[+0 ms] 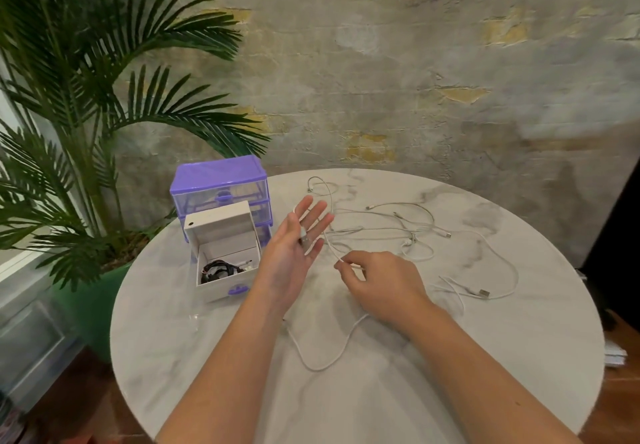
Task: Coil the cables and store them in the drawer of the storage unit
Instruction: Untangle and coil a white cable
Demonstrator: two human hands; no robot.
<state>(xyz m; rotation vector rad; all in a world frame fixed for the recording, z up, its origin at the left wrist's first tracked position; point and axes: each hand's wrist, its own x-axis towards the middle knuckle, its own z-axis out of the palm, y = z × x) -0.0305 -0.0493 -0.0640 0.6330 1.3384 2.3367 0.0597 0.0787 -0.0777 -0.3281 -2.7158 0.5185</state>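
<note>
My left hand (294, 256) is raised palm up with straight fingers, its thumb pinning the plug end of a white cable (327, 241) against the fingers. My right hand (377, 284) pinches the same cable a short way along. The rest of that cable trails under my right wrist and loops on the table near me. Several more white cables (412, 225) lie tangled on the far side of the table. The purple storage unit (221, 184) stands at the table's left edge. Its bottom drawer (221, 286) is pulled out and holds a coiled black cable (220, 267).
The round marble table (207, 357) carries everything. Another white cable with a USB plug (485, 293) lies at the right. A tall palm in a green pot (83, 305) stands to the left, close behind the storage unit. A rough plaster wall lies behind.
</note>
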